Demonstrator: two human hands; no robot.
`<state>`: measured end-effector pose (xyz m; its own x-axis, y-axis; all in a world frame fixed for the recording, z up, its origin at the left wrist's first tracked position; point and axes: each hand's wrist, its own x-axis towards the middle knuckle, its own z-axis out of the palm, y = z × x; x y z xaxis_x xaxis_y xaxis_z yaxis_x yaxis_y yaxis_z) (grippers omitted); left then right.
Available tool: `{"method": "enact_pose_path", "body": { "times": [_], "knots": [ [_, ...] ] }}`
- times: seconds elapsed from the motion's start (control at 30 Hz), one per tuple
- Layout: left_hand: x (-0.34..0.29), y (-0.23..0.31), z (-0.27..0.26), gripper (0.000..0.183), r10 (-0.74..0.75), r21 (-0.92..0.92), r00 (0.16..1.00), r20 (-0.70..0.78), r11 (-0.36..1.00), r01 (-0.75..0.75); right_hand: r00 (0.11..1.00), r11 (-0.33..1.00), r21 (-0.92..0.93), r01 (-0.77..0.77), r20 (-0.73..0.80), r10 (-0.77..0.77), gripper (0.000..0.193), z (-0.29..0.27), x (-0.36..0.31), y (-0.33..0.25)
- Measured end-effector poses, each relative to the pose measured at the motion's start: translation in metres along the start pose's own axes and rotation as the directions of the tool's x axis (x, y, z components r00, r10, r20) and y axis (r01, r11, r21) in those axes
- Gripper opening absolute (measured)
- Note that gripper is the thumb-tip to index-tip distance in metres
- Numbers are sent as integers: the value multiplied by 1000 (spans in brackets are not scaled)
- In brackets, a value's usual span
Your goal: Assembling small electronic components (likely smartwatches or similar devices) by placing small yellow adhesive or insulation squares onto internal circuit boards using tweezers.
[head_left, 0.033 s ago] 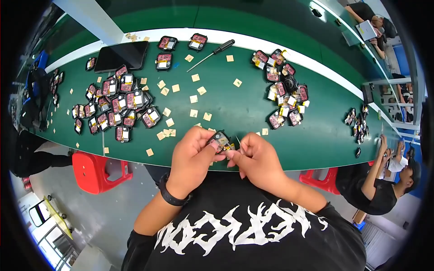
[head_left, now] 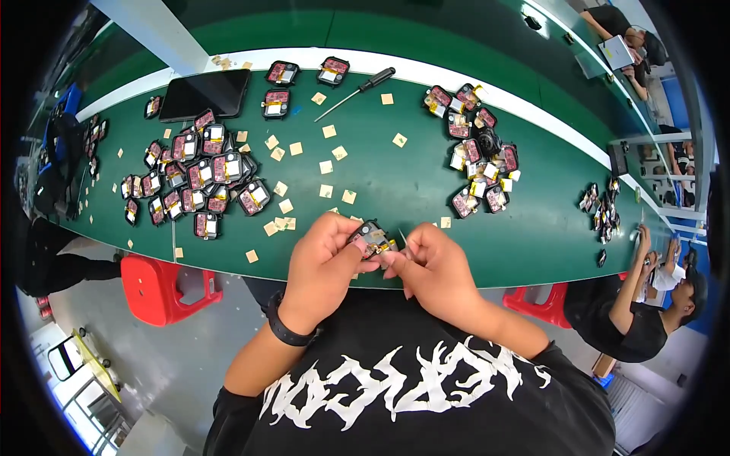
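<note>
No change vs the earlier frame: both hands and the part sit where they were, same pose.

Left hand (head_left: 323,262) and right hand (head_left: 430,266) are together at the near edge of the table (head_left: 395,182), just above the person's chest. Both are clamped on one small electronic module (head_left: 371,239): dark squarish plastic shell, pinkish inner face, a bit of yellow at its right side, prob. tape or flex, too small to tell. Left thumb and fingers pinch its left side; right fingertips press at its right edge. A black wristband (head_left: 287,329) rings the left wrist.

Table top is smooth green matting w/ a white strip along the far edge. Left of centre lies a heap of like modules (head_left: 199,176), black-framed w/ pink and white faces, overlapping. A second heap (head_left: 477,156) lies to the right, well apart from the first. Between them are scattered small tan square pads (head_left: 327,167), flat and matte. At the far side lies a screwdriver (head_left: 357,93), black handle and thin metal shaft, and a flat black glossy tablet (head_left: 204,94). A red plastic stool (head_left: 161,290) stands below the table edge at left.
</note>
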<state>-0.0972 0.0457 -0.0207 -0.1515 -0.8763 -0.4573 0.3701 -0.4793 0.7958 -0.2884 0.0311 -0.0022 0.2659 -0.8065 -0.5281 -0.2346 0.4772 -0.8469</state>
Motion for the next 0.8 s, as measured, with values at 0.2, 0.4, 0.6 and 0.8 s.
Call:
{"method": "enact_pose_path", "body": {
  "times": [0.2,0.4,0.6,0.8],
  "knots": [
    [1,1,0,22,-19,-50,1000,13,999,19,996,995,90,54,-69,-48,19,-4,4,4],
    [0,-7,0,24,61,49,998,-2,997,-61,989,981,142,-132,82,122,10,-7,8,-12],
    [1,-8,4,20,103,35,995,9,994,-103,997,978,195,-70,50,62,9,-7,9,-14],
    [-2,-11,5,22,155,174,988,10,973,-154,988,977,213,-25,152,-8,15,-9,9,-7]
  ]
}}
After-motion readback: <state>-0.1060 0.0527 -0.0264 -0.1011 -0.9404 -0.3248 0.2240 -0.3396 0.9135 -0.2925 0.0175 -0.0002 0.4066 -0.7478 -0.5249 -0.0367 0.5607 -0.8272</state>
